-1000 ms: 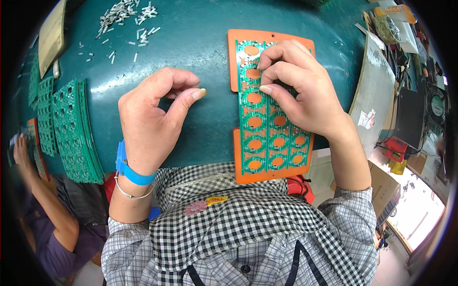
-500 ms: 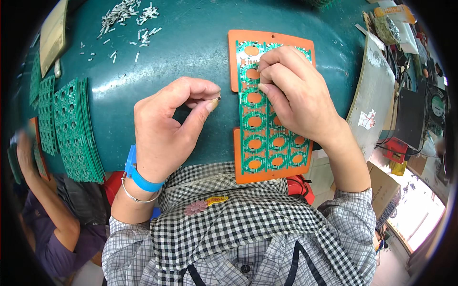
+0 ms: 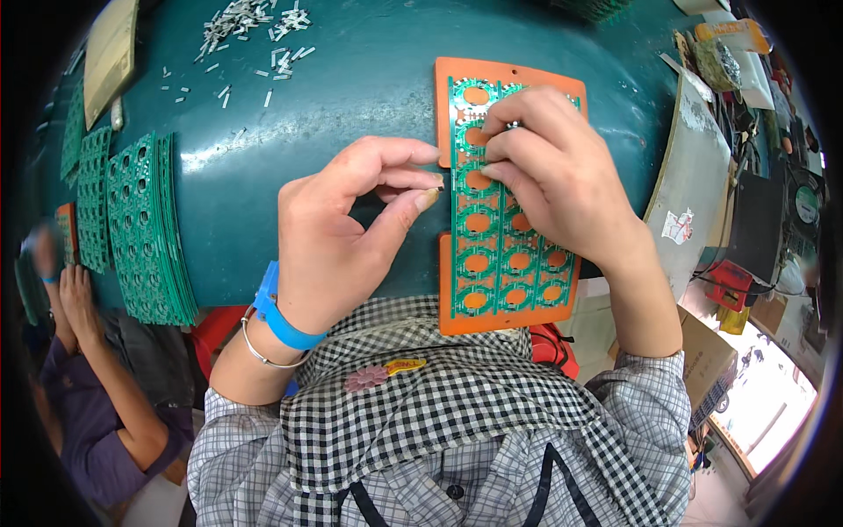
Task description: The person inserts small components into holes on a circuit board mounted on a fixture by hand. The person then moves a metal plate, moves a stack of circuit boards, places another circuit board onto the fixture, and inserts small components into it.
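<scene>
A green circuit board panel [image 3: 498, 281] with rows of large round openings lies on an orange carrier plate [image 3: 446, 290]. Just left of the panel, my left hand [image 3: 347, 215] pinches a tiny dark part [image 3: 440, 187] between thumb and fingertip. My right hand [image 3: 566, 180] is over the upper half of the panel with its fingers bent and thumb drawn in. A small pale speck [image 3: 512, 126] shows between two of its fingers; what the fingertips hold is too small to make out.
Small white strip-like parts [image 3: 233, 31] are heaped at the far left of the green table. Stacks of green boards [image 3: 145, 228] stand at the left edge. Beyond them a co-worker's hand [image 3: 79, 303] works by another orange plate. A grey board [image 3: 694, 167] lies at right.
My left hand has moved right, bringing the tiny dark part close to the panel's edge. My right hand has shifted slightly, and a second co-worker's hand has come into view.
</scene>
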The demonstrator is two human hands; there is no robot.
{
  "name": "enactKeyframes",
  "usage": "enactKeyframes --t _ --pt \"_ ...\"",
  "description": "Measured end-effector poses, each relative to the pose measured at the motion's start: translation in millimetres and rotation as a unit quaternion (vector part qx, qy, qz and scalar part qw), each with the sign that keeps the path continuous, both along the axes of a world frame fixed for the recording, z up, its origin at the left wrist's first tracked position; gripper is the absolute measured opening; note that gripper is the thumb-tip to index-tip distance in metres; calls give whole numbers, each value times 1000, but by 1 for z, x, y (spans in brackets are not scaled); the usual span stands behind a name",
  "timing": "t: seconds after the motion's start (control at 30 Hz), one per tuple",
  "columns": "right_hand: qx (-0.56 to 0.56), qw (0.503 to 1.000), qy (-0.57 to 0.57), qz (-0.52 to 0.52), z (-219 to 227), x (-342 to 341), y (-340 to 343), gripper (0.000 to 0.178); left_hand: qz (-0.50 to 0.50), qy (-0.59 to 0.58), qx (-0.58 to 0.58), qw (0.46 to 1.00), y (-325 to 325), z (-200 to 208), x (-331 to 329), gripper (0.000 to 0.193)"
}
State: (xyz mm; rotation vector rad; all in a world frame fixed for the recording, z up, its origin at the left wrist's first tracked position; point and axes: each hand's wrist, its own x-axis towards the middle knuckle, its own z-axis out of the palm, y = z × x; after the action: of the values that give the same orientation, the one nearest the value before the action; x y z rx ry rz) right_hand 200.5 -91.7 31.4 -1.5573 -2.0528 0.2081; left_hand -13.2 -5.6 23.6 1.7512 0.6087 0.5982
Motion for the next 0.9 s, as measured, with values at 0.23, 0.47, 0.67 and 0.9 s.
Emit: enactKeyframes --t 0.23,0.47,0.67,0.9 --pt "-4 990 138 34 17 -27 -1 21 12 -7 -25 1000 -15 9 2 33" --pt "-92 972 198 -91 23 -13 -22 13 145 112 296 938 36 -9 -31 12" --pt "-118 981 117 -102 27 -20 -28 14 195 258 338 884 94 -27 -68 10" --pt "-109 987 74 -93 13 -26 -30 15 187 218 281 916 83 -22 -59 9"
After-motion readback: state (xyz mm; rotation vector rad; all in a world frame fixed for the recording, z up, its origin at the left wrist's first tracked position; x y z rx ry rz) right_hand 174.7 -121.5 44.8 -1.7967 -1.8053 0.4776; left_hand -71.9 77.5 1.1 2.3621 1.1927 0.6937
